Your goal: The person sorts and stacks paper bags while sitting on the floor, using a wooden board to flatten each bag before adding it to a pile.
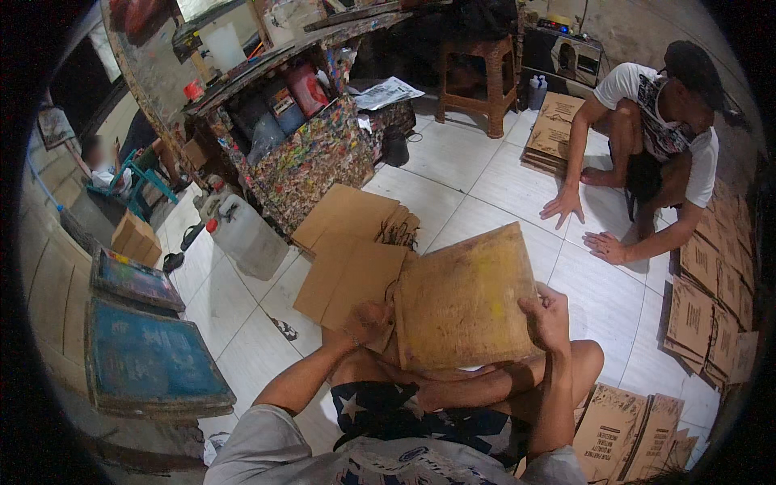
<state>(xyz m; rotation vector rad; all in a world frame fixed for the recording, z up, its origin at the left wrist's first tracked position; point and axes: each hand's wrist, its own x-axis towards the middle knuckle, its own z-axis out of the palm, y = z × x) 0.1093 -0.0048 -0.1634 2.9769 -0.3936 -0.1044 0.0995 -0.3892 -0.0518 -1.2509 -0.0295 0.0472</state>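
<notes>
Above my crossed legs, a flat, square wooden board (465,299) with yellow and brown stains is held up at a tilt. Its right edge is in my right hand (546,319), thumb on the face toward me. At the board's left edge my left hand (368,325) is closed, its fingers partly hidden. Just beyond that hand lie plain brown cardboard sheets (347,271). More cardboard pieces (343,212) with dark cord-like strands are stacked behind them.
A co-worker (663,137) crouches at the right, hands near the tiles. Printed cardboard stacks (554,129) stand beside them; others (622,428) lie at my right. Left are a jerrycan (246,234) and blue-stained screen frames (153,356). Behind stands a paint-crusted workbench (315,162).
</notes>
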